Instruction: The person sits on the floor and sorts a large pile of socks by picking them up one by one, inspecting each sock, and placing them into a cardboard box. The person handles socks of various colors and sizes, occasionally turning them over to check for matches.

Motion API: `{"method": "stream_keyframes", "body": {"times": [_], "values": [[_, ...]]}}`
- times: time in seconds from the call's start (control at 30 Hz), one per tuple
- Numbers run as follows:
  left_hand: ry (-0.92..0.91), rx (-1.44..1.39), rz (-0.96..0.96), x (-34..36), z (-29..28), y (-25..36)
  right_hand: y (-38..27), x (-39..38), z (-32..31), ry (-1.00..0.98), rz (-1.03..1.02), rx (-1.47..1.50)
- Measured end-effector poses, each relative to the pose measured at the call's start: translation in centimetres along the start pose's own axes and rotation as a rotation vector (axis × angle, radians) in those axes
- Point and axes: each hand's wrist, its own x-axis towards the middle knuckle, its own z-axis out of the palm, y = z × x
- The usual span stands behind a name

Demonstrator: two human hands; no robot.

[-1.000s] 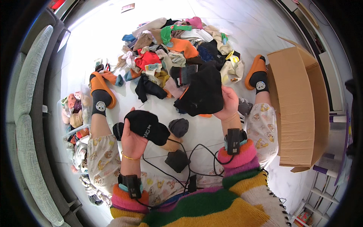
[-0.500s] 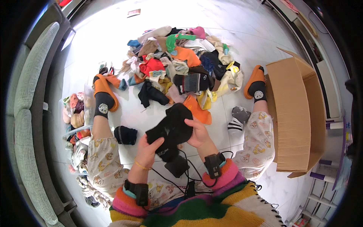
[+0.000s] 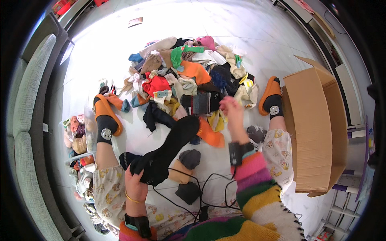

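Note:
My left hand [image 3: 135,184] is closed on a long black sock [image 3: 169,144], which stretches up toward the pile of mixed socks [image 3: 155,84]. My right hand [image 3: 233,110] is at the pile's lower right, beside a dark striped sock [image 3: 200,103], slightly blurred, with fingers loosely apart and no item visible in them. An orange sock [image 3: 213,135] lies below it. Between my legs are dark grey folded bundles [image 3: 189,158], a tan one [image 3: 178,172] and a navy striped bundle [image 3: 126,159]. Another grey bundle [image 3: 256,133] sits by my right knee.
Clear plastic bins [image 3: 91,130] of rolled socks are at my left, beside a grey sofa [image 3: 30,120]. An open cardboard box [image 3: 309,132] stands at my right. Black cables [image 3: 203,188] run across my lap. My feet in orange slippers [image 3: 268,94] flank the pile.
My right hand has left the black fabric and moved up to the pile. The black sock now hangs from my left hand alone, stretched out, and has shifted down-left.

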Motion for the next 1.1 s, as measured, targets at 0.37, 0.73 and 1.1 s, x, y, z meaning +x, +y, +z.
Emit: {"method": "stream_keyframes", "body": {"times": [0.37, 0.73, 1.1], "values": [[-0.380, 0.183, -0.358, 0.6, -1.6, -1.3, 0.6, 15.9, -4.0, -0.265, -0.483, -1.286], [-0.276, -0.051, -0.271, 0.2, -0.2, -1.4, -13.8, 5.7, -0.1, -0.184, -0.054, 0.122], [-0.281, -0.492, -0.073, 3.3, 0.6, 0.2, -8.5, -4.7, 1.7, -0.409, 0.244, 0.380]]}}
